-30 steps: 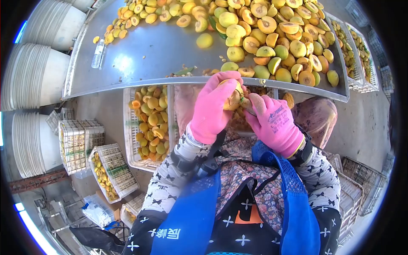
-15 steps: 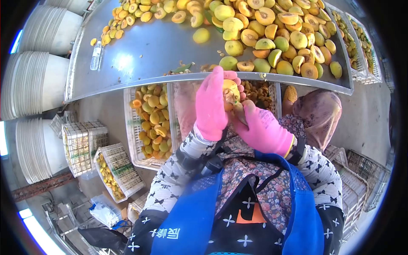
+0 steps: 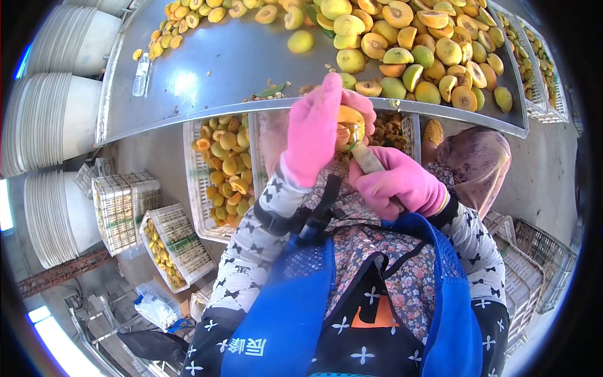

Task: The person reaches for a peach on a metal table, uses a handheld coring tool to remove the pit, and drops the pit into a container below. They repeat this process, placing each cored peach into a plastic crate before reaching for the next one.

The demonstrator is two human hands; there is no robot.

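My left hand, in a pink glove, is closed around a yellow peach half, with its cut face turned toward me. My right hand, also gloved in pink, grips a small hand tool by its thick pale handle. The tool's narrow metal tip touches the flesh beside the brown centre of the peach. Both hands are just over the near rim of the metal table, above the crates below it.
A large heap of halved peaches covers the table's right side, with a water bottle at left. Beneath the rim stands a white crate of halves. A person in a patterned head covering is close at right.
The right hand has drawn back and down, so more of the tool's handle and its metal tip show. The left hand has risen slightly, still holding the peach half.
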